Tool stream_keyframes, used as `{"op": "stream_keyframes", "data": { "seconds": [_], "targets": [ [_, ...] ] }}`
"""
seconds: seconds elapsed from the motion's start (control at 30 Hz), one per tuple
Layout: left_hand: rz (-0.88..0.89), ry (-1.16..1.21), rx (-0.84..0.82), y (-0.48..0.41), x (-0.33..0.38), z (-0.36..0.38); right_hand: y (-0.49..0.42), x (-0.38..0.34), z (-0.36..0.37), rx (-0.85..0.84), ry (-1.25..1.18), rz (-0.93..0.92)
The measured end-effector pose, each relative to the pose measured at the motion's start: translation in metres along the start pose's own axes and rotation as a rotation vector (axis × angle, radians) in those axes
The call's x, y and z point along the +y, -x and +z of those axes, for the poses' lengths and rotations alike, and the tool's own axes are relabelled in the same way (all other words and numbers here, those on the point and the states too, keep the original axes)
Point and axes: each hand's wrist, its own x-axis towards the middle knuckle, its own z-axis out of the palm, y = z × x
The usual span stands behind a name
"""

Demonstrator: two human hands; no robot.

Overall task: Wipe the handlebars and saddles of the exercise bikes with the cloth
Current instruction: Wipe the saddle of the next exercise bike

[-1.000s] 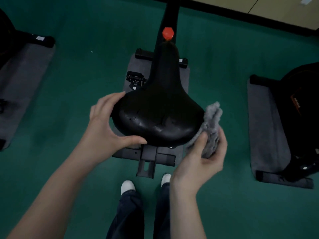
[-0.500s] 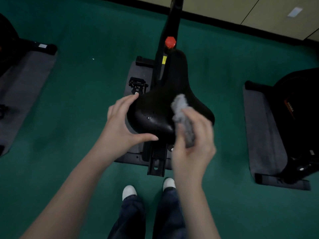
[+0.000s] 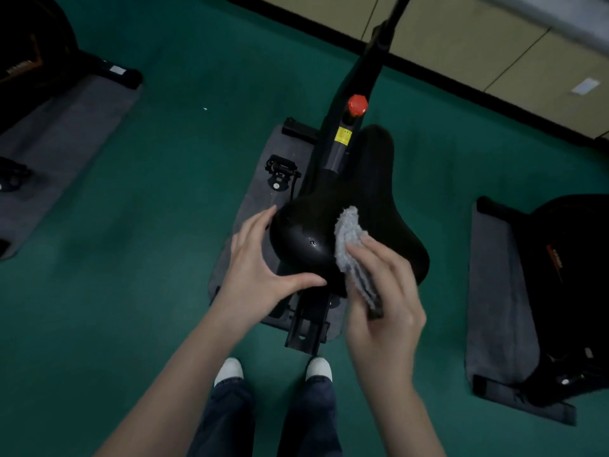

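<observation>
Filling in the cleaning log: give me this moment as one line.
step: wiping saddle | right hand: pressing grey cloth on saddle top | left hand: steadying saddle's rear left edge | handlebars: out of view

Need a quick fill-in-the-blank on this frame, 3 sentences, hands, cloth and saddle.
1. The right hand presses a grey ____ against the saddle.
2. The left hand steadies the saddle's ____ side, bare of any cloth.
3. The knob on the bike frame beyond the saddle is ____ in colour.

Missing words: cloth; left; red
</observation>
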Motion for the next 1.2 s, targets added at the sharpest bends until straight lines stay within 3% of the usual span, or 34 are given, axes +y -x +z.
{"op": "stream_keyframes", "data": {
  "seconds": [0.2, 0.4, 0.6, 0.7, 0.83, 0.97, 1.2],
  "targets": [
    [-0.105, 0.156, 0.119, 0.013, -0.007, 0.014, -0.08, 0.007, -0.001, -0.366, -0.05, -0.09],
    [-0.196, 0.379, 0.255, 0.03, -0.008, 0.039, -0.092, 0.017, -0.014, -0.75, -0.203, -0.327],
    [-0.183, 0.613, 0.378, 0.042, -0.001, 0.063, -0.135, 0.004, 0.018, -0.905, -0.117, -0.484],
    [-0.165, 0.798, 0.438, 0.046, 0.003, 0.078, -0.154, -0.009, 0.043, -1.0, -0.023, -0.47],
    [-0.162, 1.015, 0.471, 0.051, 0.01, 0.104, -0.162, -0.012, 0.037, -1.215, -0.074, -0.57],
    [-0.188, 1.161, 0.53, 0.052, 0.019, 0.129, -0.158, -0.01, 0.013, -1.448, -0.097, -0.79],
    [-0.186, 1.322, 0.58, 0.053, 0.027, 0.157, -0.151, -0.031, 0.034, -1.422, 0.073, -0.988]
  ]
}}
